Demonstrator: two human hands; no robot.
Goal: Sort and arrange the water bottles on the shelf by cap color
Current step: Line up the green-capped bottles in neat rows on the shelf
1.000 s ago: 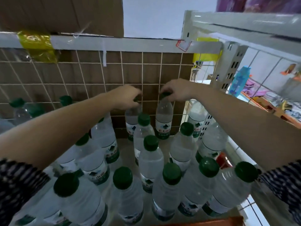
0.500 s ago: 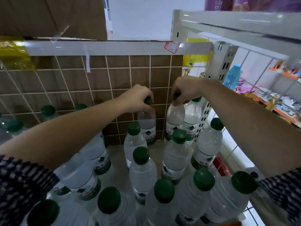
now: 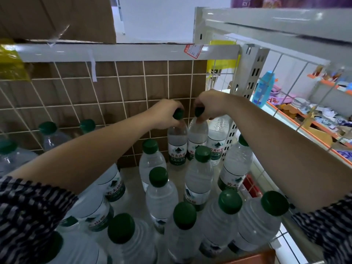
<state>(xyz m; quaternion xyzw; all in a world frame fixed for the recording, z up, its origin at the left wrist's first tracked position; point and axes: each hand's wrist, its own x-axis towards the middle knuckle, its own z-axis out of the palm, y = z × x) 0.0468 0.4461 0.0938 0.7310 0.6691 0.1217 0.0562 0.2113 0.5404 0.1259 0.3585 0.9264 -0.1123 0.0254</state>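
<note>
Several clear water bottles with dark green caps stand on the shelf floor (image 3: 131, 180). My left hand (image 3: 163, 115) grips the green cap of a bottle (image 3: 177, 143) at the back by the wire grid. Right beside it, my right hand (image 3: 209, 105) pinches the cap of a second bottle (image 3: 197, 138). The two held bottles stand upright and touch each other. A third bottle (image 3: 218, 141) stands just right of them in the back corner, its cap hidden behind my right hand.
A wire grid (image 3: 106, 103) over a brown panel closes the back. A white perforated post (image 3: 249, 79) and wire side panel bound the right. More green-capped bottles (image 3: 160, 193) crowd the front and left. A cardboard box (image 3: 57, 18) sits on the shelf above.
Both hands have carried their bottles right, toward the back right corner, and closer together. The two bottles now stand side by side next to the corner bottle.
</note>
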